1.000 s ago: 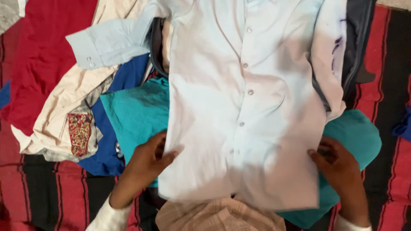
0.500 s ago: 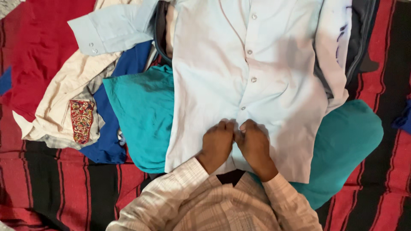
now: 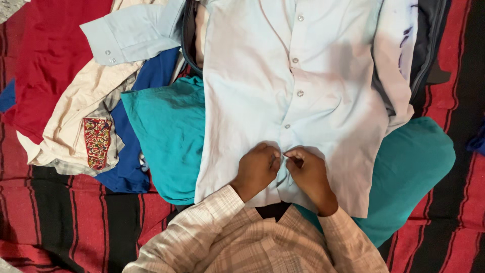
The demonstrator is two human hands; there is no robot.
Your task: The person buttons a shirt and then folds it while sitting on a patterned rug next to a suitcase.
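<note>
Between both hands' (image 3: 258, 169) closed grip, the pale blue shirt's (image 3: 252, 91) button placket.

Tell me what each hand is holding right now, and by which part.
Both the left hand and the right hand pinch the pale blue shirt at its front button strip, near the bottom hem, fingertips meeting there.

Pale blue shirt (image 3: 283, 91) flat, front up, buttoned.

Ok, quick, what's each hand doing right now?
Left hand: closed, fingers pinching the pale blue shirt at its button placket.
Right hand: closed, fingers pinching the same placket, just beside the left.
</note>
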